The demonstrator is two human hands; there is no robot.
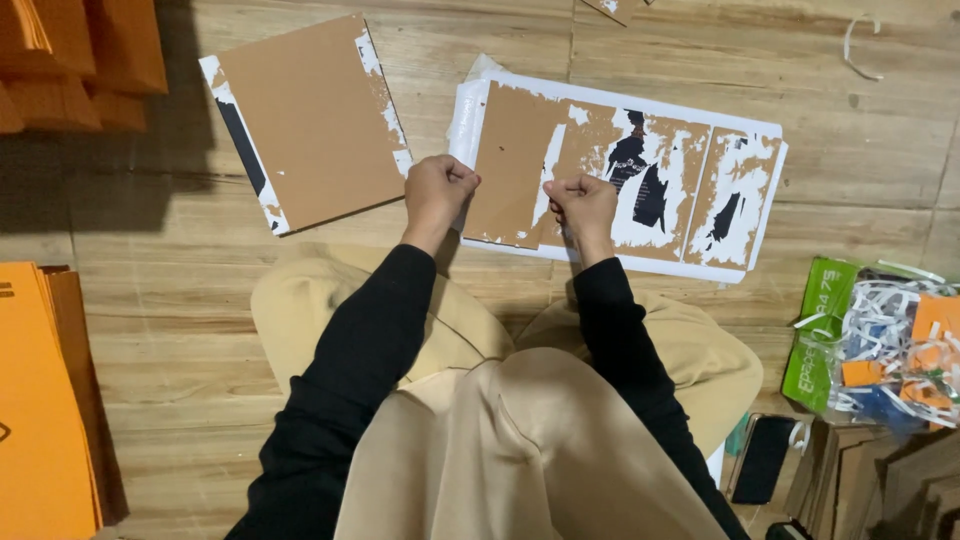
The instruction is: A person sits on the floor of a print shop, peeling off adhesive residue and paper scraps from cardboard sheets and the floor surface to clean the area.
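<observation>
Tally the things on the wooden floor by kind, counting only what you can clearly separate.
Brown boards with torn white paper: 2, one under both hands, one lying apart
Orange sheet stacks: 2, upper, lower
Green bag of paper scraps: 1
Black phone: 1
Total: 6

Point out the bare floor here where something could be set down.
Bare floor lies right of the peeled cardboard sheet, above the scrap bag. Another patch sits between the orange stack and the knee. Crowded around both hands.
</observation>
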